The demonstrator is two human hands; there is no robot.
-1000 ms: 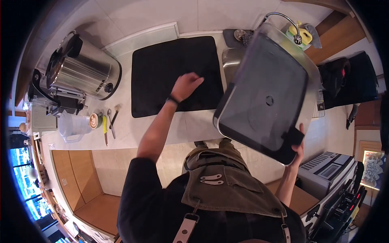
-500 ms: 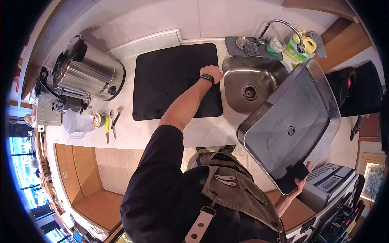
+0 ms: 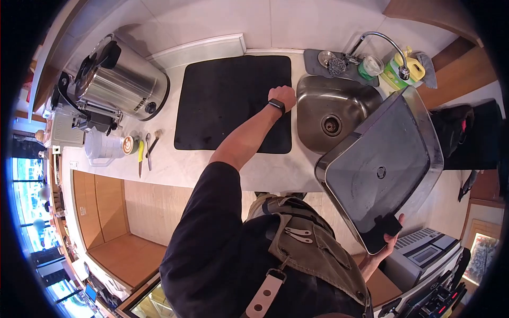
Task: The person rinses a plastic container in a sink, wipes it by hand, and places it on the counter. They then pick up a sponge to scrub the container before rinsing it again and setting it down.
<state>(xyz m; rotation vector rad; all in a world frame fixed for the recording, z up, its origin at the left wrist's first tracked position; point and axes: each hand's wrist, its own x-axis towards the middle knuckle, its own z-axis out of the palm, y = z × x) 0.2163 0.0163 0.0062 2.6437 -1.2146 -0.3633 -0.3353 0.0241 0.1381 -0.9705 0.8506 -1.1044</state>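
Observation:
My right hand [image 3: 391, 242] grips the lower right corner of a large metal tray [image 3: 366, 191]. The tray is tilted, its upper end over the right side of the sink [image 3: 313, 127] and its lower end out past the counter's front. Some wet-looking streaks and a dark patch show on its grey face. My left hand [image 3: 282, 96], with a black watch at the wrist, is closed at the right edge of the black mat [image 3: 228, 106], beside the sink. Its fingertips are curled under and hidden, so I cannot tell what it holds.
Behind the sink are a curved faucet [image 3: 379, 36], a steel scrubber [image 3: 336, 66] and a yellow-green bottle [image 3: 411, 69]. Leftward stand a steel urn [image 3: 127, 79], a clear pitcher [image 3: 103, 146], a latte cup [image 3: 129, 144] and a yellow-handled knife [image 3: 140, 153]. An appliance [image 3: 421, 254] sits lower right.
The view has shifted slightly. My left hand remains closed near the mat's right edge, and my right hand keeps its grip on the tray, which is held at nearly the same tilt.

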